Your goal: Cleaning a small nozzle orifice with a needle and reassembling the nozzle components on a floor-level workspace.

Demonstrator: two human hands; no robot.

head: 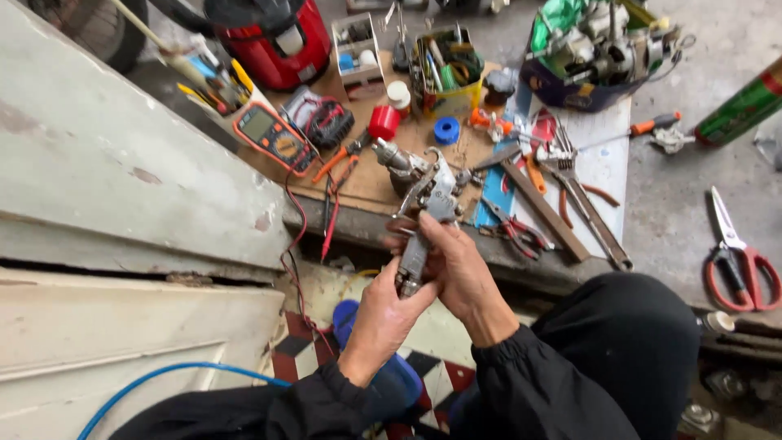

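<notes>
From the head view, the left hand (383, 319) is gripping the lower handle of a metal spray gun (425, 204), fingers curled tight around it. The right hand (456, 265) is wrapping its fingers around the gun's middle. Both are holding it above the board's (371, 183) near edge, where an orange multimeter (273, 134) is lying near the left corner.

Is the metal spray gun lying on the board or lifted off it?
Lifted. Both hands hold the metal spray gun in the air: the left hand at its handle's bottom, the right hand around the handle.
</notes>
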